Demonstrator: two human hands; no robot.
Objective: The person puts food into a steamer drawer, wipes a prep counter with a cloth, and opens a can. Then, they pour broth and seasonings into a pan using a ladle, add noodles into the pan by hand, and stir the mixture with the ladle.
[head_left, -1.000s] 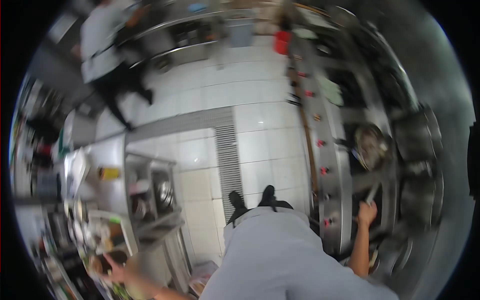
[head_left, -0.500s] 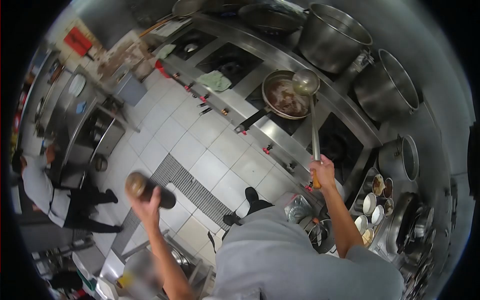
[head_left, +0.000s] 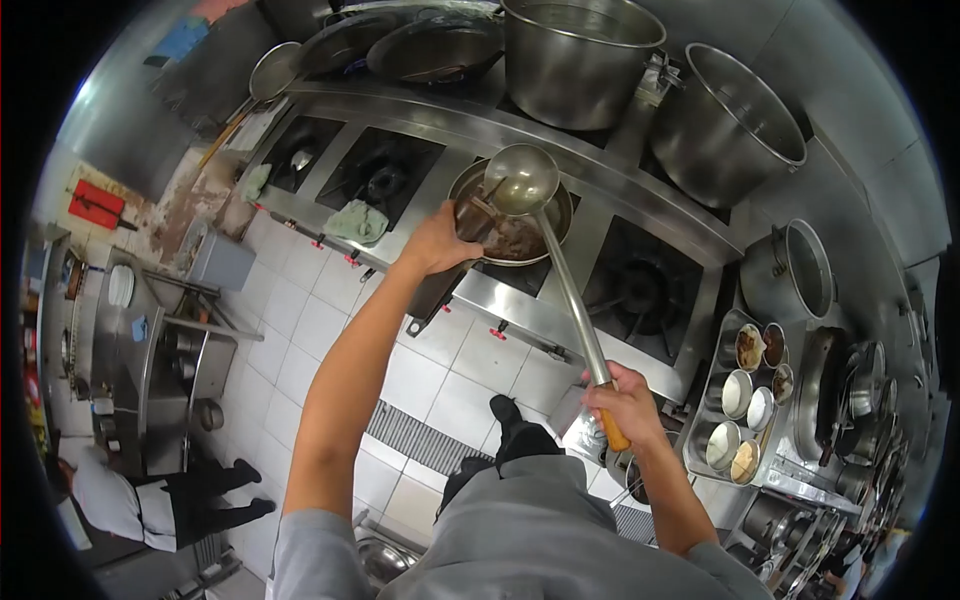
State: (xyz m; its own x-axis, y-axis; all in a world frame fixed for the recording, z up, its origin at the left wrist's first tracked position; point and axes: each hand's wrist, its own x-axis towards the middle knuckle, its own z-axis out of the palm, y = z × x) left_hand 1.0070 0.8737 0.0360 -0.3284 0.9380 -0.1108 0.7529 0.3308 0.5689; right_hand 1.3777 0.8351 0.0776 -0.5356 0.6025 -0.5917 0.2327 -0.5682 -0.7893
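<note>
My left hand [head_left: 440, 242] is closed around a dark bottle [head_left: 472, 218], tipped over the pan with its end close beside the ladle's bowl. Whether anything flows from it, I cannot tell. The frying pan [head_left: 562, 240] sits on a burner and holds brown liquid with pieces in it; its dark handle [head_left: 438, 292] points toward me, below my left hand. In my right hand [head_left: 622, 395], the fingers wrap the wooden grip of a long steel ladle [head_left: 570, 290]. The ladle's bowl hangs over the pan, with some clear liquid visible in it.
Large steel pots [head_left: 585, 75] stand behind the burners, with woks [head_left: 435, 50] to their left. A green cloth [head_left: 357, 222] lies on the stove's front edge. Seasoning containers fill a tray [head_left: 690, 440] at right. Another person [head_left: 120, 505] stands at far left.
My left hand has brought the bottle from low on the left up over the pan. The ladle stays over the pan. My view has shifted.
</note>
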